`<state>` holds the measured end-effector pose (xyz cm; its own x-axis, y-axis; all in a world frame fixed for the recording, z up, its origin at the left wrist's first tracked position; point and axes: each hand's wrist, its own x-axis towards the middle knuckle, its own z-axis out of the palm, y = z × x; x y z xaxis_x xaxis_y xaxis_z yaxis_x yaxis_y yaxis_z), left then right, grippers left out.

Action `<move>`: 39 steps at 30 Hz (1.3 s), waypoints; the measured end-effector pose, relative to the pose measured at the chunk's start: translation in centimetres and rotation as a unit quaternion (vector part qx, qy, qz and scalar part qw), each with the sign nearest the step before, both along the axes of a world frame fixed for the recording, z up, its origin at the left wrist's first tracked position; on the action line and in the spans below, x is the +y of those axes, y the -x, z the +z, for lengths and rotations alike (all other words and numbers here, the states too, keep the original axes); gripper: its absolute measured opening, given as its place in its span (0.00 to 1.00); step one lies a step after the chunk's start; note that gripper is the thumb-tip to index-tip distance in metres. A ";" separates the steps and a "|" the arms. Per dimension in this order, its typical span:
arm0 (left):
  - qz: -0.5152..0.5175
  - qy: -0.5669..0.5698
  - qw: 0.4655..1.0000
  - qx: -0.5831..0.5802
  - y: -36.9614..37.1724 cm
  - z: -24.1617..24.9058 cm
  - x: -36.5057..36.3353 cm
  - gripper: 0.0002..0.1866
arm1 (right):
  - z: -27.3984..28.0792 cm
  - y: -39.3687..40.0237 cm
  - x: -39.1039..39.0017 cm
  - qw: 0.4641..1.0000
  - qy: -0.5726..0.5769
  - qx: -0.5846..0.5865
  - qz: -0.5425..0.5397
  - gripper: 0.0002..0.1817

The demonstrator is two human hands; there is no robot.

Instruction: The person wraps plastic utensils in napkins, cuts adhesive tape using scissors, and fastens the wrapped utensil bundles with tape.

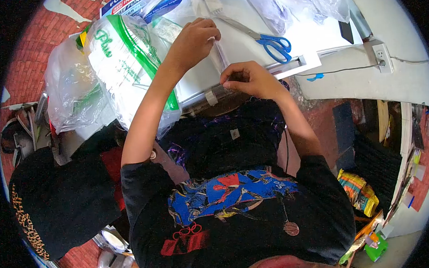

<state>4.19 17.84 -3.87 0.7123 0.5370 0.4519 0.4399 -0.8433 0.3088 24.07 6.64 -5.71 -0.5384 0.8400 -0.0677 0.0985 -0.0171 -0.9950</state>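
A narrow strip of translucent plastic (220,57) runs between my two hands above the white tabletop. My left hand (196,44) is closed near its upper end, fingers curled and thumb tip showing. Lower down, close to the table's front edge, my right hand (251,80) pinches the strip's lower end between thumb and fingers. Right of the strip lie scissors (274,45) with blue handles, their blades pointing up and left. Beside my left forearm rests a large clear plastic package (127,61) with green print and white contents.
Crumpled clear bags (302,8) lie at the back right, near a dark flat object (346,32). Another clear bag (71,82) hangs at the left. A wall outlet (383,58) with a cord is on the right. Someone in dark clothing (65,200) is at my left.
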 end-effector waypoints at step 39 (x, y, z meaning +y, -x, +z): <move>-0.104 0.091 0.981 0.135 2.4 -2.1 -1.3 0.10 | 4.2 -1.4 -2.4 0.990 0.062 0.070 -0.106 0.09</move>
